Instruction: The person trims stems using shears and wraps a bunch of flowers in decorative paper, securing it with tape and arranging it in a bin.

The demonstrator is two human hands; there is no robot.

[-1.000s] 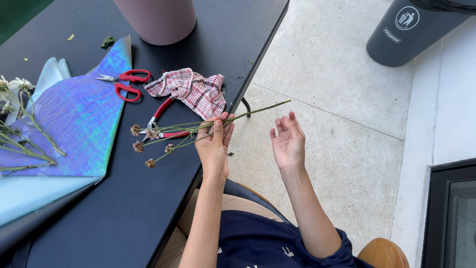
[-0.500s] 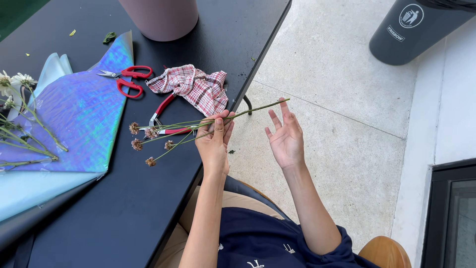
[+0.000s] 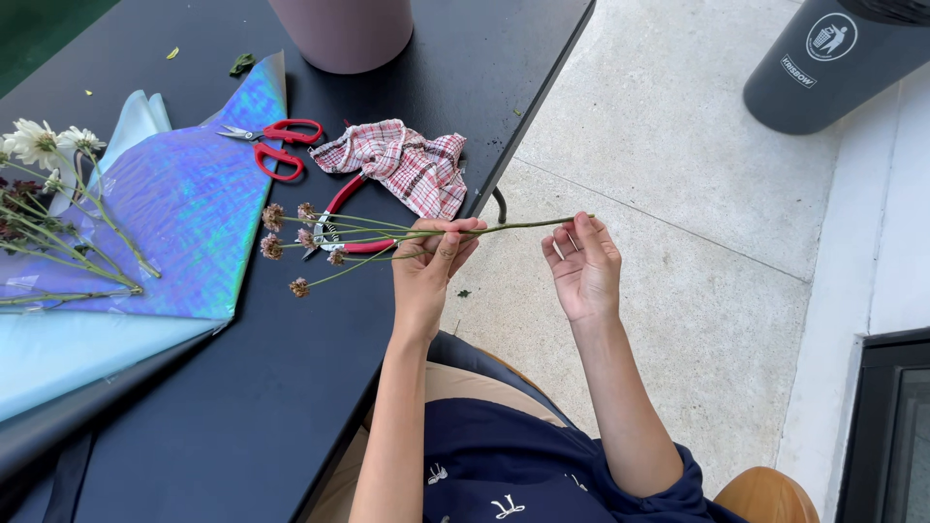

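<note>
My left hand (image 3: 433, 260) grips a bunch of thin green flower stems (image 3: 513, 228) held level over the edge of a black table (image 3: 194, 407). Small brownish flower heads (image 3: 291, 237) point left over the table. My right hand (image 3: 584, 263) touches the cut end of the longest stem with its fingertips, fingers curled. Red-handled pruning shears (image 3: 339, 223) lie on the table just beneath the flower heads.
A checked red and white cloth (image 3: 402, 165) and red scissors (image 3: 276, 145) lie on the table. Iridescent wrapping paper (image 3: 174, 213) holds white daisies (image 3: 44, 145) at the left. A pink pot (image 3: 344, 29) stands at the back. A dark bin (image 3: 833, 58) stands on the concrete floor.
My right hand has risen from below the stems to their cut end and now touches the tip. My left hand keeps hold of the bunch.
</note>
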